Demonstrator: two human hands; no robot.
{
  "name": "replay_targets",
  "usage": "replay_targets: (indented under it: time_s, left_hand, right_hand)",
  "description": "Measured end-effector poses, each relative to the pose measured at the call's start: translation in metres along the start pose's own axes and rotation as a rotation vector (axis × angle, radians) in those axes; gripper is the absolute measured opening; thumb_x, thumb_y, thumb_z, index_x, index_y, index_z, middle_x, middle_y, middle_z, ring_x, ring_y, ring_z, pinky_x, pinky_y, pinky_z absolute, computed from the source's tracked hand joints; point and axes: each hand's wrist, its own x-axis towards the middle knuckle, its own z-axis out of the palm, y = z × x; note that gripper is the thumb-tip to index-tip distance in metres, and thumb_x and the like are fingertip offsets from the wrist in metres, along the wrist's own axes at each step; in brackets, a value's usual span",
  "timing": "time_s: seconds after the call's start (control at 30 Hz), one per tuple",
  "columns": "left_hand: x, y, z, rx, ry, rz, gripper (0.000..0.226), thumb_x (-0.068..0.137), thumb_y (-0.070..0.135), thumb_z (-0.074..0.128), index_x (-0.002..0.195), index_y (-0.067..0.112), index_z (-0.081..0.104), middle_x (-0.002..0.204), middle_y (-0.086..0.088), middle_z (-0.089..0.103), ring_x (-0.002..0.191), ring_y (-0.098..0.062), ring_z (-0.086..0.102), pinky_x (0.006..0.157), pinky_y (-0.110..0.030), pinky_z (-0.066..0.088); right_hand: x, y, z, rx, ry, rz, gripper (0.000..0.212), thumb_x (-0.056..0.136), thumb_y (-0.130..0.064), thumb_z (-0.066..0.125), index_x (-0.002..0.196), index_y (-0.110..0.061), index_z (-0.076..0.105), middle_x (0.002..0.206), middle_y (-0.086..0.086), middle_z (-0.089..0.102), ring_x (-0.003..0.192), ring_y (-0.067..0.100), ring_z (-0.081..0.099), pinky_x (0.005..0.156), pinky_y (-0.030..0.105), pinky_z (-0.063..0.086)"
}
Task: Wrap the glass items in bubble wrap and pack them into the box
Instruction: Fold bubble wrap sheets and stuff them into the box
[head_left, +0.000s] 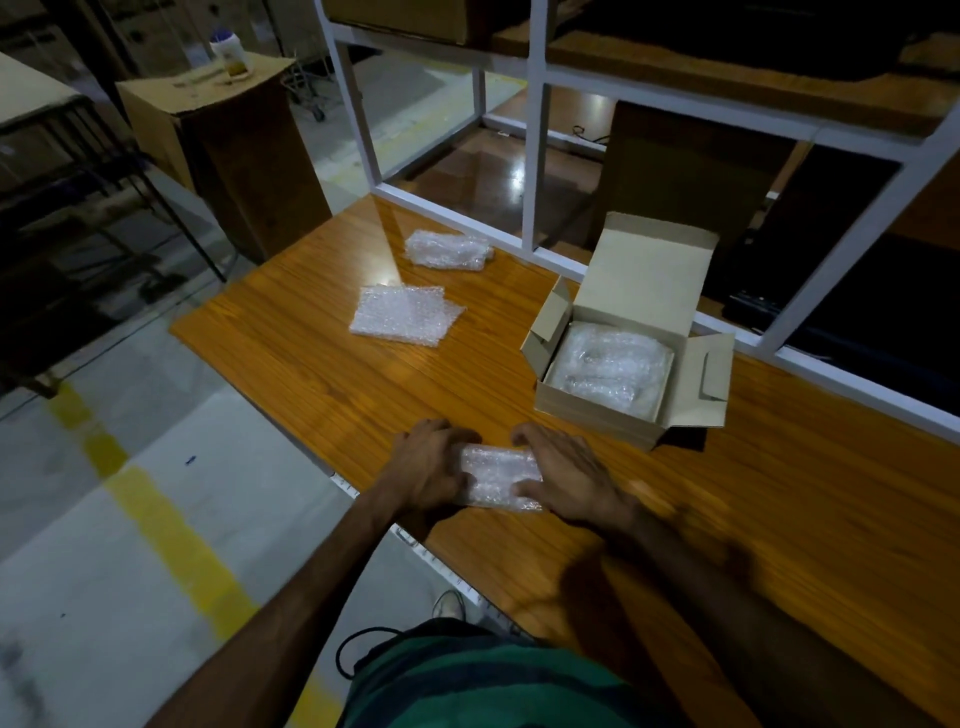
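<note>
A bubble-wrapped bundle is gripped on the bench by the left hand and right hand — the open box is positioned nearby.

From my seat I see two bare forearms with no sleeves reaching the wrists, no watch or rings that I can make out. Below them is a garment striped in green and dark blue. A light-coloured shoe shows near the floor.
</note>
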Motion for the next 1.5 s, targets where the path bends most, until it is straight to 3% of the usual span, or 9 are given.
replay_targets:
  time_s: [0.17,0.33,0.43,0.6,0.87,0.97,1.13,1.33,1.5]
  left_hand:
    - [0.020,0.017,-0.018,-0.115,-0.068,0.104,0.027,0.083,0.022,0.080,0.107,0.012,0.073,0.113,-0.005,0.071,0.098,-0.019,0.067,0.081,-0.038,0.057]
    - [0.039,0.053,-0.052,-0.285,-0.003,0.227,0.015,0.093,0.019,0.074,0.103,0.026,0.066,0.098,0.008,0.069,0.086,-0.008,0.068,0.067,-0.023,0.057]
    - [0.058,0.090,-0.071,-0.284,0.100,0.337,0.022,0.096,0.018,0.071,0.117,0.022,0.065,0.107,0.010,0.067,0.092,-0.004,0.066,0.071,-0.016,0.054]
    - [0.102,0.137,-0.082,-0.078,0.183,0.437,0.026,0.096,0.015,0.068,0.121,0.019,0.064,0.125,-0.005,0.068,0.111,-0.017,0.066,0.088,-0.026,0.054]
    - [0.144,0.148,-0.061,0.194,0.037,0.410,0.029,0.094,0.015,0.072,0.122,0.013,0.066,0.124,-0.012,0.068,0.112,-0.026,0.066,0.093,-0.037,0.057]
    - [0.154,0.147,-0.058,0.196,-0.003,0.405,0.036,0.091,0.014,0.076,0.125,0.012,0.066,0.126,-0.012,0.068,0.117,-0.027,0.064,0.099,-0.037,0.054]
    - [0.170,0.142,-0.058,0.181,-0.118,0.380,0.050,0.087,0.014,0.080,0.134,0.012,0.062,0.133,-0.013,0.064,0.122,-0.029,0.062,0.105,-0.040,0.053]
    - [0.181,0.140,-0.058,0.141,-0.162,0.344,0.056,0.084,0.017,0.083,0.135,0.011,0.061,0.136,-0.014,0.063,0.127,-0.031,0.060,0.109,-0.041,0.050]
    - [0.185,0.137,-0.057,0.110,-0.153,0.286,0.058,0.083,0.008,0.082,0.136,0.009,0.059,0.141,-0.016,0.058,0.131,-0.032,0.057,0.109,-0.040,0.048]
  right_hand:
    - [-0.012,0.005,-0.007,0.177,0.024,0.047,0.018,0.094,-0.038,0.077,0.105,-0.031,0.065,0.103,-0.017,0.056,0.095,0.004,0.054,0.081,0.031,0.041]
    - [-0.042,0.011,-0.065,0.561,0.151,0.176,0.011,0.095,-0.027,0.077,0.101,-0.031,0.069,0.099,-0.009,0.070,0.089,0.003,0.068,0.074,0.025,0.055]
    - [-0.052,0.024,-0.102,0.416,0.298,0.174,0.014,0.095,-0.021,0.077,0.098,-0.031,0.068,0.098,-0.014,0.070,0.090,-0.001,0.066,0.077,0.020,0.051]
    - [-0.047,0.051,-0.137,0.114,0.358,0.322,0.020,0.095,-0.016,0.075,0.105,-0.031,0.067,0.103,-0.011,0.069,0.093,0.009,0.065,0.079,0.035,0.058]
    - [-0.015,0.066,-0.128,-0.216,0.247,0.340,0.012,0.096,-0.025,0.071,0.106,-0.030,0.068,0.104,0.000,0.074,0.098,0.024,0.071,0.084,0.037,0.055]
    - [-0.010,0.068,-0.129,-0.287,0.226,0.318,0.026,0.093,-0.024,0.074,0.120,-0.022,0.072,0.117,0.003,0.076,0.106,0.025,0.070,0.093,0.041,0.054]
    - [-0.010,0.067,-0.131,-0.368,0.162,0.327,0.018,0.094,-0.025,0.070,0.097,-0.031,0.054,0.104,0.001,0.075,0.093,0.023,0.066,0.097,0.044,0.045]
    - [-0.002,0.066,-0.135,-0.450,0.097,0.377,0.052,0.092,-0.032,0.080,0.140,-0.020,0.062,0.126,0.007,0.074,0.119,0.027,0.067,0.109,0.046,0.040]
    - [-0.003,0.069,-0.146,-0.214,0.072,0.440,0.068,0.087,-0.035,0.086,0.146,-0.018,0.056,0.145,0.005,0.063,0.130,0.026,0.060,0.108,0.042,0.045]
